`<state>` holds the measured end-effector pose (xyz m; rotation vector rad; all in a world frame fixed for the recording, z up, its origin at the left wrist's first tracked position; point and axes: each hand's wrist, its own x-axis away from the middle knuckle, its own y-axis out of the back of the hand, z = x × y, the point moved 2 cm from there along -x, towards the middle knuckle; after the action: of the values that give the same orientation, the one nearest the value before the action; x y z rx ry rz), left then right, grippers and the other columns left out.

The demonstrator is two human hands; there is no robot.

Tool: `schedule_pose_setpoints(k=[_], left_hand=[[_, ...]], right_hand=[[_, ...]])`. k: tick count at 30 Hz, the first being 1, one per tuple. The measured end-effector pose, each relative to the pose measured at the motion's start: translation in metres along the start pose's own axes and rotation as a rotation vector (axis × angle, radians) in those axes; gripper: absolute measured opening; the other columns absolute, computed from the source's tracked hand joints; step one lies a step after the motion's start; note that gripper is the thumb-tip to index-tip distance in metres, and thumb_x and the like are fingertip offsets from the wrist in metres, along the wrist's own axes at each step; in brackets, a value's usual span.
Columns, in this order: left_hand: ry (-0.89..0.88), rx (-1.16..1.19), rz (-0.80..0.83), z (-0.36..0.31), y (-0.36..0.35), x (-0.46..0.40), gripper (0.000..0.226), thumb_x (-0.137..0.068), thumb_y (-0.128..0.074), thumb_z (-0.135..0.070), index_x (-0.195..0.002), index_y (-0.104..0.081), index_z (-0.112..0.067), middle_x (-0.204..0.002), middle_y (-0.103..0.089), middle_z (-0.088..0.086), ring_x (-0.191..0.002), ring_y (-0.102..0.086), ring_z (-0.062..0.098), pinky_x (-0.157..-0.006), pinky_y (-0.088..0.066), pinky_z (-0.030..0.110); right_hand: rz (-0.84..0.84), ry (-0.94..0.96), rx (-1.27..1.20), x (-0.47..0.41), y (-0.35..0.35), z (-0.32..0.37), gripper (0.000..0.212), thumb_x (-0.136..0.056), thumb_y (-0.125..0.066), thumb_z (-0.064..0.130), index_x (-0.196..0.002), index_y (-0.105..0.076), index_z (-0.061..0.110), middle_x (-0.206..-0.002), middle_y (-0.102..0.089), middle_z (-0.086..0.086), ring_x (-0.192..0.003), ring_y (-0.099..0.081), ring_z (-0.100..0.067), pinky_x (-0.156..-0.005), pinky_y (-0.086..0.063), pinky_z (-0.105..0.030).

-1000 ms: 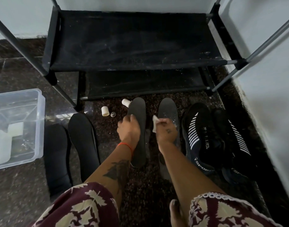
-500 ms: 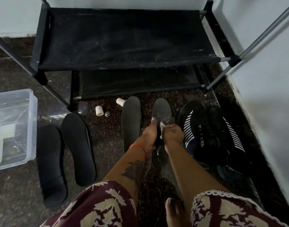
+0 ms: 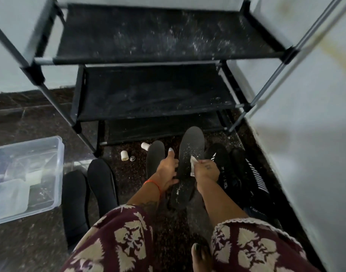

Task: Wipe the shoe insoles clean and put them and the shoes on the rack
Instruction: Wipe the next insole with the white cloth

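Left hand (image 3: 166, 172) grips the dusty insole (image 3: 188, 163) in front of the shoe rack (image 3: 162, 57). Right hand (image 3: 206, 169) pinches a white wipe (image 3: 193, 166), apparently touching the insole.

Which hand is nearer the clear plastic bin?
Left. The left hand holds the lifted insole on the side toward the clear plastic bin; the right hand, pinching a white wipe, is beyond it.
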<state>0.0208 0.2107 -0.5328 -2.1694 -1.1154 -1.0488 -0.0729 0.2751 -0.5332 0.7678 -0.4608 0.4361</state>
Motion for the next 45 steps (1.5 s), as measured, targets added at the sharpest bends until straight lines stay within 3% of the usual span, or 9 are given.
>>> schedule_pose_setpoints(k=[6,10,15,25,28,35,40,43,45], left_hand=[[-0.08,0.039,0.026,-0.044,0.005,0.087,0.058,-0.098,-0.021,-0.055,-0.096,-0.058,-0.01,-0.091,-0.061,0.0,-0.084,-0.059,0.02,-0.075,-0.046,0.035],[-0.154,0.011,0.046,-0.069,0.006,0.154,0.053,-0.099,-0.023,-0.053,-0.091,-0.058,-0.013,-0.094,-0.062,0.002,-0.078,-0.059,0.019,-0.07,-0.047,0.031],[-0.244,0.016,0.113,-0.074,0.011,0.226,0.053,-0.099,-0.027,-0.051,-0.111,-0.058,-0.009,-0.111,-0.064,0.007,-0.094,-0.063,0.025,-0.076,-0.05,0.035],[-0.223,0.435,0.357,-0.059,-0.006,0.266,0.08,-0.094,-0.011,-0.063,-0.117,-0.061,-0.005,-0.105,-0.07,0.015,-0.096,-0.066,0.027,-0.075,-0.05,0.038],[-0.214,0.542,0.421,-0.066,-0.006,0.26,0.082,-0.094,-0.013,-0.064,-0.13,-0.051,-0.001,-0.124,-0.061,0.021,-0.112,-0.059,0.033,-0.085,-0.047,0.043],[-0.173,0.696,0.481,-0.08,-0.008,0.253,0.07,-0.095,-0.025,-0.058,-0.13,-0.052,-0.004,-0.122,-0.061,0.022,-0.107,-0.06,0.035,-0.079,-0.052,0.049],[-0.153,0.75,0.519,-0.079,-0.015,0.253,0.063,-0.094,-0.032,-0.055,-0.124,-0.056,-0.006,-0.122,-0.06,0.026,-0.111,-0.057,0.043,-0.089,-0.043,0.063],[-0.196,0.702,0.477,-0.079,-0.016,0.251,0.058,-0.095,-0.029,-0.049,-0.111,-0.063,-0.004,-0.098,-0.071,0.021,-0.08,-0.071,0.034,-0.069,-0.057,0.048],[-0.209,0.668,0.442,-0.079,-0.016,0.247,0.056,-0.095,-0.028,-0.047,-0.1,-0.065,-0.005,-0.083,-0.072,0.016,-0.067,-0.071,0.027,-0.065,-0.055,0.037]], right_hand=[[0.143,0.023,-0.056,0.052,0.062,0.054,0.025,-0.084,-0.066,0.025,-0.098,-0.068,0.004,-0.086,-0.063,-0.01,-0.071,-0.06,-0.02,-0.051,-0.044,-0.021],[0.279,0.075,-0.124,0.091,0.106,0.084,0.018,-0.083,-0.066,0.011,-0.067,-0.06,0.006,-0.073,-0.062,-0.012,-0.068,-0.058,-0.02,-0.067,-0.052,-0.032],[0.423,0.137,-0.135,0.14,0.162,0.11,0.007,-0.086,-0.056,-0.001,-0.087,-0.063,-0.001,-0.087,-0.063,-0.016,-0.063,-0.059,-0.019,-0.053,-0.049,-0.028],[0.609,0.168,-0.202,0.214,0.198,0.098,0.012,-0.086,-0.058,-0.003,-0.078,-0.062,0.006,-0.078,-0.064,-0.008,-0.066,-0.062,-0.016,-0.048,-0.049,-0.023],[0.634,0.167,-0.222,0.213,0.195,0.103,0.011,-0.085,-0.058,-0.003,-0.079,-0.062,0.005,-0.082,-0.064,-0.008,-0.068,-0.063,-0.017,-0.048,-0.051,-0.024],[0.541,0.282,-0.099,0.208,0.203,0.124,0.012,-0.082,-0.061,-0.003,-0.08,-0.064,0.008,-0.076,-0.066,-0.007,-0.057,-0.065,-0.014,-0.05,-0.056,-0.024],[0.039,0.739,0.04,0.188,0.215,0.138,0.01,-0.08,-0.068,0.012,-0.08,-0.068,0.022,-0.08,-0.064,0.009,-0.075,-0.06,-0.006,-0.071,-0.049,-0.02],[0.265,0.913,0.135,0.205,0.189,0.133,0.016,-0.076,-0.073,0.011,-0.084,-0.072,0.023,-0.081,-0.067,0.011,-0.073,-0.062,-0.004,-0.063,-0.051,-0.014],[0.311,1.076,0.319,0.213,0.172,0.128,0.018,-0.076,-0.072,0.009,-0.088,-0.075,0.023,-0.086,-0.067,0.01,-0.079,-0.062,-0.003,-0.073,-0.05,-0.015]])
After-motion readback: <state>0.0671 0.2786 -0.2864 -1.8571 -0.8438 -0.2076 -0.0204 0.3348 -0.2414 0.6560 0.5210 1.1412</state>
